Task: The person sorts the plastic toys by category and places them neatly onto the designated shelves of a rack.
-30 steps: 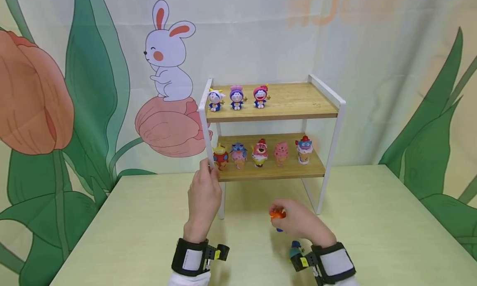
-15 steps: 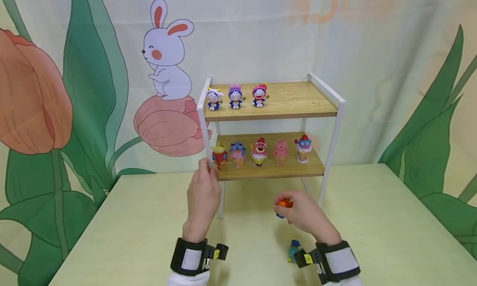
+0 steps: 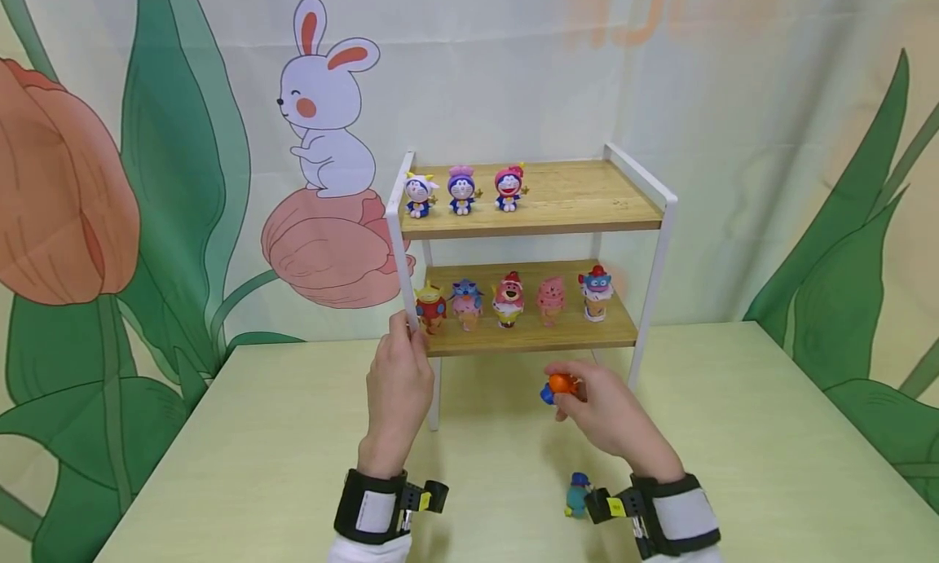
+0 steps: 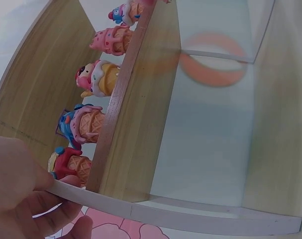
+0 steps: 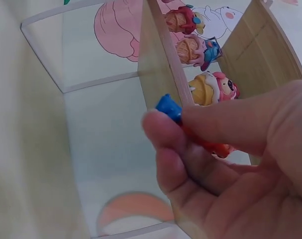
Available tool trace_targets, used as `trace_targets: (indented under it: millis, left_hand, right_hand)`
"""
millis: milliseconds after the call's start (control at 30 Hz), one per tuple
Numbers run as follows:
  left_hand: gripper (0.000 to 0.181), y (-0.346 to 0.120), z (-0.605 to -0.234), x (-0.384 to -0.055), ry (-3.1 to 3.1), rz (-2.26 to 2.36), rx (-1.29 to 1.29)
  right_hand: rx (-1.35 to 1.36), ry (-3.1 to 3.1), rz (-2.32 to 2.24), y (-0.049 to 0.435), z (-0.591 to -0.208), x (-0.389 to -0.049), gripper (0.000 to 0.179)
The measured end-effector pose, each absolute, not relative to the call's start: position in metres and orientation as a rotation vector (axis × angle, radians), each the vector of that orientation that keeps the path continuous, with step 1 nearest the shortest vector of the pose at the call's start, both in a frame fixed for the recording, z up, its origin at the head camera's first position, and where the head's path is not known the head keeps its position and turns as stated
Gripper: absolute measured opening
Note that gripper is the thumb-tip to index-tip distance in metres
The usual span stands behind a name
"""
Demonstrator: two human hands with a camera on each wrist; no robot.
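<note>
My left hand [image 3: 399,392] grips the white left post of the two-tier shelf [image 3: 531,351] beside the lower board; in the left wrist view its thumb and fingers wrap the white frame [image 4: 106,205]. My right hand [image 3: 612,416] pinches a small orange and blue figurine [image 3: 561,384] between thumb and fingers, in front of the shelf and below its lower board. In the right wrist view the blue end of the figurine [image 5: 169,107] pokes out past the fingertips, and most of its orange part is hidden. A teal figurine with a blue cap [image 3: 578,495] lies on the table by the right wrist.
Three figurines in blue outfits [image 3: 462,192] stand on the left of the upper board. Along the lower board runs a row of several ice-cream-cone figurines [image 3: 508,302]. A printed curtain [image 3: 734,139] hangs behind the pale table [image 3: 279,449].
My right hand has risen from near the tabletop toward the shelf, and the figurine in it has tilted, its blue end now to the left. The left hand keeps its hold on the post.
</note>
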State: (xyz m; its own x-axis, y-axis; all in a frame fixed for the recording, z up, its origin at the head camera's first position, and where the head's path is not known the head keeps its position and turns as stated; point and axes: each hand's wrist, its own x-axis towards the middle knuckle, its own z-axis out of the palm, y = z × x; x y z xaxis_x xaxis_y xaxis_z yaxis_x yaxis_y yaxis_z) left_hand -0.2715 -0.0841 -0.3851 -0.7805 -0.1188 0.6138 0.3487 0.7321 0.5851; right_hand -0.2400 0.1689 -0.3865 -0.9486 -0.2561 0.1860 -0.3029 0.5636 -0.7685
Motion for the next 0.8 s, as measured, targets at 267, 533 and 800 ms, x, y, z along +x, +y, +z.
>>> trace_targets:
  millis: [267,533,800]
  left_hand:
    - [0.025,-0.084,-0.384,-0.271,-2.285,-0.940,-0.170]
    - [0.025,-0.084,-0.384,-0.271,-2.280,-0.940,-0.170]
    - [0.025,-0.084,-0.385,-0.272,-2.282,-0.947,-0.169]
  right_hand:
    - [0.542,-2.700,1.189,0.173,-0.379,-0.236,0.033]
    - [0.562,-2.710,1.114,0.176,-0.366,-0.226,0.028]
    - [0.586,-2.567,1.115,0.178,-0.351,-0.214,0.028]
